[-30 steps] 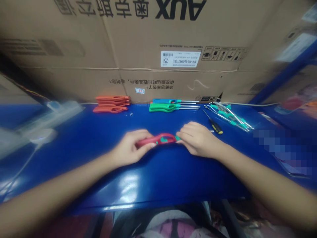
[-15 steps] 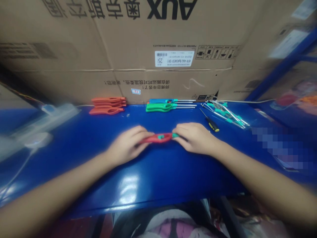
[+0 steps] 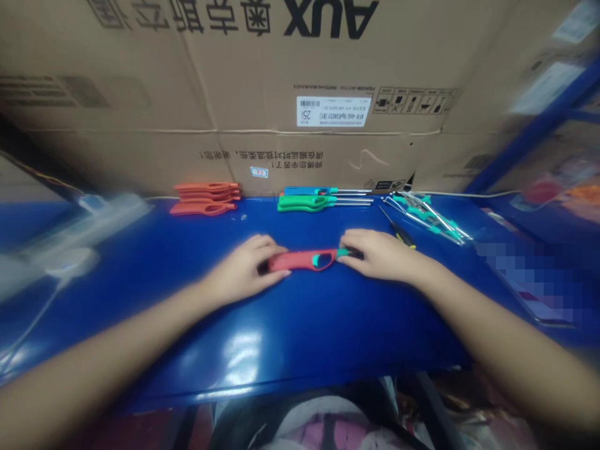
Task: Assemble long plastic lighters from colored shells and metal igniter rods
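A red gas lighter (image 3: 302, 260) with a green trigger lies level between my two hands, above the blue table (image 3: 300, 319). My left hand (image 3: 248, 265) is closed round the handle's left end, thumb in front and fingers behind. At the other end my right hand (image 3: 375, 253) pinches the green collar, and its fingers hide most of the nozzle. Behind the hands lie orange-red lighter handles (image 3: 204, 207) in a stack, lighters with green handles (image 3: 302, 204) and a blue lighter (image 3: 300, 190), their metal nozzles pointing right.
A screwdriver (image 3: 398, 230) and several metal nozzles with green collars (image 3: 429, 219) lie at the back right. A cardboard box (image 3: 253, 81) walls off the rear. On the left stands a white power strip (image 3: 89, 234) with a plugged-in cable.
The lighter has rolled so that its broad side and trigger opening show more. My right hand has shifted slightly right, and more of the handle is visible between the hands.
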A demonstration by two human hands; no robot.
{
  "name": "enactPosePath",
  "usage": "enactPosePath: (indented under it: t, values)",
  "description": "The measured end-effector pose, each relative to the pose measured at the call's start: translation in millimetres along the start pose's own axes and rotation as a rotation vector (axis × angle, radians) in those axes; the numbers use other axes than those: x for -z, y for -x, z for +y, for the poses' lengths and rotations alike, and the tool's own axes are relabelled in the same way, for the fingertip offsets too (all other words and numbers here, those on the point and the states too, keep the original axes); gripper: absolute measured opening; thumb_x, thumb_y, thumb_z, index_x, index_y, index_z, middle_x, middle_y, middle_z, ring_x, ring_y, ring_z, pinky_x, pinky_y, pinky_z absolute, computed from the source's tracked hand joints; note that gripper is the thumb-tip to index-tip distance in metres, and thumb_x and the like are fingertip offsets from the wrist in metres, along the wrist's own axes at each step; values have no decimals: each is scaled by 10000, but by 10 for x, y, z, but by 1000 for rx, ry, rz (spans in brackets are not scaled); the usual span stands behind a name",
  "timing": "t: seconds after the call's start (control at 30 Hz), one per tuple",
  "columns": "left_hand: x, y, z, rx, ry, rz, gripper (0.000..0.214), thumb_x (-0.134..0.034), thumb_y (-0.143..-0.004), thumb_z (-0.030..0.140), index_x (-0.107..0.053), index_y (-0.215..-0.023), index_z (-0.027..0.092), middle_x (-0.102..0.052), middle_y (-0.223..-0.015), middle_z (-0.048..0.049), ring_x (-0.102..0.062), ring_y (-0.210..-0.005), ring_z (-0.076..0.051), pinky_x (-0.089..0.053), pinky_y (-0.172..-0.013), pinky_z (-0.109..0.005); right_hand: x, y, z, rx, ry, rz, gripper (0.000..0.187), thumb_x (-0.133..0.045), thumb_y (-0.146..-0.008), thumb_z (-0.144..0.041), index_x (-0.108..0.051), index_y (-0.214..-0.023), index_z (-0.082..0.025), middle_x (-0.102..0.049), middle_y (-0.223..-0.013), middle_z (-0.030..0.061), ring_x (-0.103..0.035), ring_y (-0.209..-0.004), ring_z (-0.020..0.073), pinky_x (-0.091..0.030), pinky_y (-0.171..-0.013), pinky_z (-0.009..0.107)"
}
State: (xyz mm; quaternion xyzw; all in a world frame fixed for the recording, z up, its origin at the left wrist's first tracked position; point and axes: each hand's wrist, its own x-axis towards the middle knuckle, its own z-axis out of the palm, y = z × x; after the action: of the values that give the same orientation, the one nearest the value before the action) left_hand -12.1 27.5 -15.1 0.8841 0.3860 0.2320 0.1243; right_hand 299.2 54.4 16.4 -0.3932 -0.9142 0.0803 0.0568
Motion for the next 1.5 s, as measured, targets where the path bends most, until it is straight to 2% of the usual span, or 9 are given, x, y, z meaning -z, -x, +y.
enactPosePath:
  t: [0.17, 0.27, 0.43, 0.6, 0.77, 1.17, 1.33, 1.43, 1.5]
  values:
    - [1, 9, 38, 12, 8, 27, 344, -628, -925, 358, -686, -1200, 159, -664, -1083, -103, -638, -992, -239, -538, -900, -382, 56, -5, 56, -89, -65, -2, 257, -613, -926, -457, -610, -852, -211, -648, -865, 31, -574, -788, 185, -381, -644, 275]
    - [11, 13, 78, 28, -1, 35, 337, -615, -922, 331, -690, -1192, 143, -668, -1097, -110, -648, -996, -237, -545, -909, -377, 82, 8, 140, -215, -74, 22, 347, -532, -954, -534, -642, -892, -210, -659, -922, 64, -607, -856, 217, -436, -713, 308]
    - [44, 21, 87, 28, 15, 30, 346, -618, -917, 317, -694, -1202, 137, -677, -1113, -113, -662, -1005, -235, -558, -922, -381, 113, 64, 388, -549, 222, 11, 380, -546, -920, -485, -637, -1073, -150, -613, -1085, 175, -605, -999, 332, -483, -843, 437]
    - [62, 30, 63, 24, 30, 17, 329, -649, -930, 327, -705, -1209, 163, -682, -1053, -100, -672, -936, -218, -573, -860, -371, 201, 107, 497, -729, 378, 13, 404, -528, -921, -394, -578, -1194, -100, -554, -1250, 265, -526, -1197, 418, -476, -911, 495]
    - [49, 27, 59, 33, 60, -5, 370, -687, -923, 380, -702, -1224, 166, -669, -996, -86, -665, -849, -193, -577, -768, -330, 310, 159, 515, -928, 335, -139, 468, -550, -903, -441, -536, -1263, -144, -553, -1324, 249, -580, -1163, 427, -502, -867, 498]
    - [31, 14, 19, -18, 112, -3, 360, -680, -927, 380, -704, -1218, 170, -669, -1013, -87, -671, -889, -195, -565, -820, -331, 435, 266, 770, -1022, 354, -194, 621, -642, -771, -335, -530, -1347, -132, -604, -1253, 266, -634, -1082, 412, -532, -762, 457]
    - [-4, 3, -25, -9, 149, 40, 321, -682, -911, 356, -713, -1180, 183, -675, -1044, -88, -670, -929, -202, -563, -858, -346, 413, 250, 852, -1021, 292, -262, 405, -633, -706, -212, -677, -1105, -158, -709, -1043, 194, -691, -929, 341, -521, -678, 389]
    - [-14, 2, -41, -17, 145, 47, 305, -679, -904, 357, -717, -1162, 198, -680, -1063, -87, -672, -964, -212, -562, -892, -365, 435, 243, 842, -1000, 279, -252, 272, -643, -716, -246, -708, -974, -184, -722, -986, 166, -694, -885, 325, -506, -656, 372]
    - [-18, 0, -36, -31, 145, 48, 304, -676, -904, 351, -712, -1166, 202, -684, -1081, -87, -670, -994, -218, -559, -913, -373, 501, 259, 817, -985, 271, -170, 231, -636, -763, -327, -706, -939, -196, -722, -979, 155, -690, -893, 322, -501, -669, 372]
